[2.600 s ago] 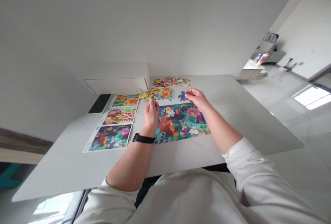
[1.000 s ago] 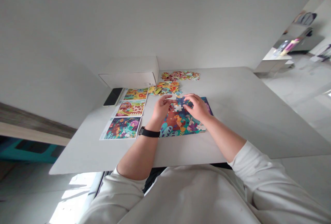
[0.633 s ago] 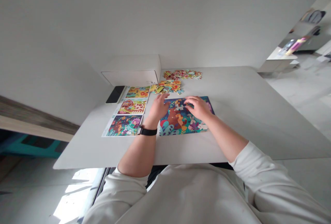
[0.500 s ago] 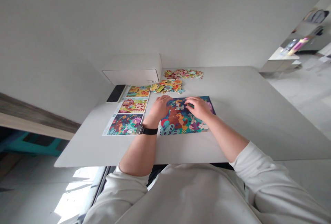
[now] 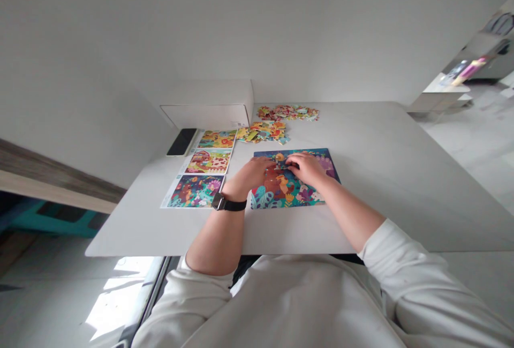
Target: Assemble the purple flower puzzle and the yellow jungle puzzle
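Note:
A colourful jigsaw puzzle [image 5: 311,194] lies flat on the white table [image 5: 381,176] in front of me. Both my hands rest on its upper middle. My left hand [image 5: 252,173], with a black watch on the wrist, lies flat on the puzzle's left part, fingers stretched toward the centre. My right hand [image 5: 308,168] is arched, fingers together, its fingertips pressing a dark blue puzzle piece [image 5: 282,165] down into the picture. The fingertips of the two hands almost meet there.
Three picture cards [image 5: 208,161] lie in a column left of the puzzle. Behind them are a black phone [image 5: 181,142] and a white box [image 5: 209,108]. Two heaps of loose pieces [image 5: 264,133] [image 5: 289,112] lie beyond the puzzle. The table's near edge is close to my body.
My right hand carried the blue piece from above the puzzle down onto it. My left hand slid from the loose pieces onto the puzzle. The white gap is now covered by my fingers.

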### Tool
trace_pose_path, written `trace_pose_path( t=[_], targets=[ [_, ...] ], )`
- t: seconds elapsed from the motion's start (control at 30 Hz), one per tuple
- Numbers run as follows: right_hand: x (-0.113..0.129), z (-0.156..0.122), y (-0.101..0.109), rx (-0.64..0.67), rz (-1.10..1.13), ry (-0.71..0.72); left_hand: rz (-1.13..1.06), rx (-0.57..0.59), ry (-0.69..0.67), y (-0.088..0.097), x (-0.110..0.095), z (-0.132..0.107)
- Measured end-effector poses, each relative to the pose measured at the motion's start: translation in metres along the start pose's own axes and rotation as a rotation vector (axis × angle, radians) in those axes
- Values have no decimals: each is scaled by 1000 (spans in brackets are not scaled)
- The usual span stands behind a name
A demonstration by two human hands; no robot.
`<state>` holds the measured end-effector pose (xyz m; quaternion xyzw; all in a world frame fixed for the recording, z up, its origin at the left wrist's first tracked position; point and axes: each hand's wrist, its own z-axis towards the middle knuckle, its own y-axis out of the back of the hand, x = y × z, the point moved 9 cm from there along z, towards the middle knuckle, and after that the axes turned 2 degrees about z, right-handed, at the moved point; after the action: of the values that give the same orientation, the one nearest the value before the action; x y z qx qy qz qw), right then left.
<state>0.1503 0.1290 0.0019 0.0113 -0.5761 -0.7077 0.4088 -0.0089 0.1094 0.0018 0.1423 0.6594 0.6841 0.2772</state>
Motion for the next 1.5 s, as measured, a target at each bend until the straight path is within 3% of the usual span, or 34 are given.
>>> trace_pose_path(
  t=[0.87,1.13,1.3,1.5],
  targets=[
    [6,3,-3,-6,-17,6,81,106,71,-19,9,1],
    [8,1,-2,17,-82,3,105,81,100,-8,1,-1],
    [10,-3,-3,62,-111,14,66,11,-29,-2,-16,2],
    [10,-7,-7,131,-99,17,-4,42,-119,-9,-24,5]
  ],
)
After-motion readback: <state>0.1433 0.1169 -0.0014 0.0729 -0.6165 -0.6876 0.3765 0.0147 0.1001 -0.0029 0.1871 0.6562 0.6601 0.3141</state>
